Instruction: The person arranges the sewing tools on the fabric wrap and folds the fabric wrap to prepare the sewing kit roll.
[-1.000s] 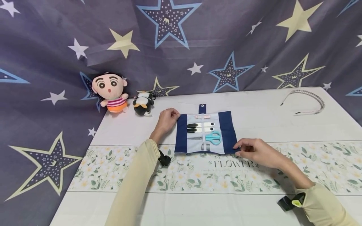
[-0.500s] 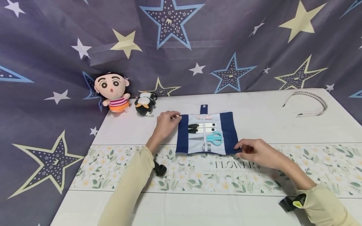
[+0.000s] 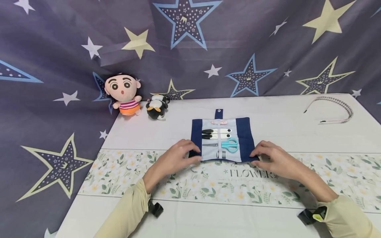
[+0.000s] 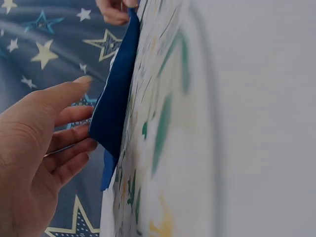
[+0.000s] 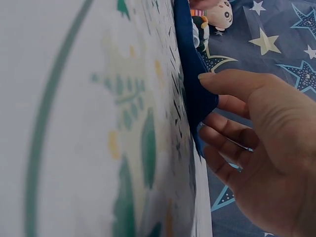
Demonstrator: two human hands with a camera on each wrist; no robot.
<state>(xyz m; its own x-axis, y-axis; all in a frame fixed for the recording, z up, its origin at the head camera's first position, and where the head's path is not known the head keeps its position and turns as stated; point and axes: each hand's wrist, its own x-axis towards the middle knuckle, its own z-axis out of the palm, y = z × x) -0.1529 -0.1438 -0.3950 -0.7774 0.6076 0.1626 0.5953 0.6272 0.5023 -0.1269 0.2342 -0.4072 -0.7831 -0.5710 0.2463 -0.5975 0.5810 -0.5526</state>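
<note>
A navy fabric tool case (image 3: 245, 138) lies unfolded on the table, with a snap tab (image 3: 219, 114) at its far side. Elastic across its pale lining holds turquoise-handled scissors (image 3: 230, 145), two white tools with black ends (image 3: 216, 134), a small pink item (image 3: 219, 122) and a small grey piece (image 3: 221, 154). My right hand (image 3: 275, 158) pinches the near right corner, thumb on one face and forefinger behind, as the right wrist view shows. At the near left corner, my left hand (image 3: 178, 155) has its fingers against the edge, while its thumb stands apart from the cloth.
A plush doll (image 3: 124, 94) and a plush penguin (image 3: 156, 107) sit at the back left of the table (image 3: 282, 129). A headband (image 3: 346, 107) lies at the back right. Behind the table hangs a star-patterned curtain (image 3: 208, 82).
My left hand has let go of the case's far left corner and come toward me to the near left corner. The right hand stays at its corner. The head view has shifted slightly.
</note>
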